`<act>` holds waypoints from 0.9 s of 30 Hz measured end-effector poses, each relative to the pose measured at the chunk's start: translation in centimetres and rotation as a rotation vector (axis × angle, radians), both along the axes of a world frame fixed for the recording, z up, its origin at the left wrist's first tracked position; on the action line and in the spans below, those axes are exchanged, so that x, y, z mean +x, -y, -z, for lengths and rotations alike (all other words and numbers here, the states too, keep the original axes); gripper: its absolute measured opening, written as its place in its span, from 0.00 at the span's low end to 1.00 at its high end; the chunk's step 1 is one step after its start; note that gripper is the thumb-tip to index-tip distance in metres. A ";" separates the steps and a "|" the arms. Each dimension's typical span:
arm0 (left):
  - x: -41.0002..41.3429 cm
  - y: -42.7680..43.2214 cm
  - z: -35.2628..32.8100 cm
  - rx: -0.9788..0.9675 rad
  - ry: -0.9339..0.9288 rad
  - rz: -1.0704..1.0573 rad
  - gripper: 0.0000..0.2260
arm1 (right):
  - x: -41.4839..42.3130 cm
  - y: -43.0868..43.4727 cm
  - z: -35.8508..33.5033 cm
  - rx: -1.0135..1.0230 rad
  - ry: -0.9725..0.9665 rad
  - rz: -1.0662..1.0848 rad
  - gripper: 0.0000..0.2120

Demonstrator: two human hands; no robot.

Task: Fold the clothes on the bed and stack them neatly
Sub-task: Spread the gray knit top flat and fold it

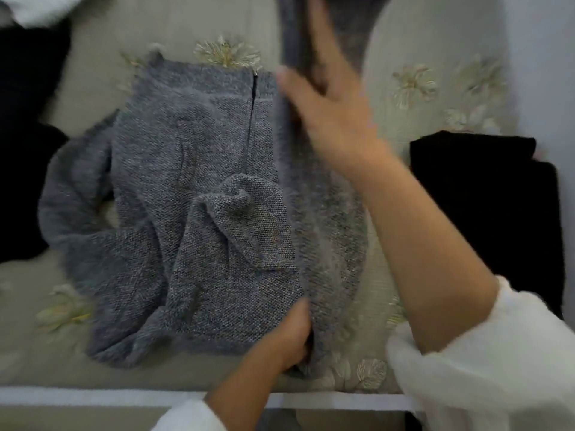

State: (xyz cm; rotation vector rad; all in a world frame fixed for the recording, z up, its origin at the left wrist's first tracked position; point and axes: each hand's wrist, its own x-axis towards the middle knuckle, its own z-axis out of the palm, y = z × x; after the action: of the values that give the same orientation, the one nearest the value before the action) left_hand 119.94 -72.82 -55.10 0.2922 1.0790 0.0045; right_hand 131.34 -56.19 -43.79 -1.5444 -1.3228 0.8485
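Spread across the middle of the bed (40, 362): 1 grey sweater (193, 157), front rumpled, right side raised along a lengthwise crease. Left hand (295, 334) curled round the hem at the near end of that crease, gripping the knit. Right hand (329, 116) flat, fingers straight and spread, holding nothing, set at the far end near the shoulder; too blurred to tell whether pressing or just above.

Probably mid-way through the 1st side fold. Keep the hem pinned and lay the panel over in 1 sweep, crease parallel to the side seam. Flatten the bunched lump at the centre first, or risk a lopsided fold. Bring in the left sleeve to match. Then onto the black folded pile (485, 213) at the right, edges squared.
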 end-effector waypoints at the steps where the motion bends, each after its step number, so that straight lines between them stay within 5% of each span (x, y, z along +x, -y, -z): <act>1: -0.5 0.0 0.5 0.010 -0.019 -0.036 0.21 | -1.8 -0.5 0.7 -0.147 0.059 -0.168 0.31; 4: -3.0 0.5 1.8 -0.085 0.049 -0.156 0.23 | -2.6 0.7 6.1 -0.519 0.324 -0.373 0.29; 9: -5.3 2.0 3.6 -0.201 0.112 -0.211 0.29 | -1.4 7.9 12.0 -0.752 0.666 -0.353 0.27; 13: -5.2 2.3 3.1 0.041 -0.047 -0.004 0.07 | -1.2 10.5 12.8 -0.748 0.710 -0.338 0.26; 20: -9.7 -2.5 0.6 0.219 -0.149 0.137 0.10 | -5.1 10.3 12.2 -0.672 0.681 -0.309 0.27; 23: -14.6 -5.9 -0.4 0.489 -0.369 -0.124 0.09 | -8.5 9.4 11.9 -0.581 0.670 -0.284 0.28; 27: -23.4 -10.3 0.6 0.900 -0.933 -0.454 0.07 | -14.8 8.3 12.4 -0.326 0.763 -0.328 0.28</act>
State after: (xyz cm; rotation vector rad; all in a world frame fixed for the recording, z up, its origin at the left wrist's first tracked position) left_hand 96.51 -62.47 -55.68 0.9030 2.0181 0.8499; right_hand 116.55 -64.53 -56.22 -2.0534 -2.1068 0.7134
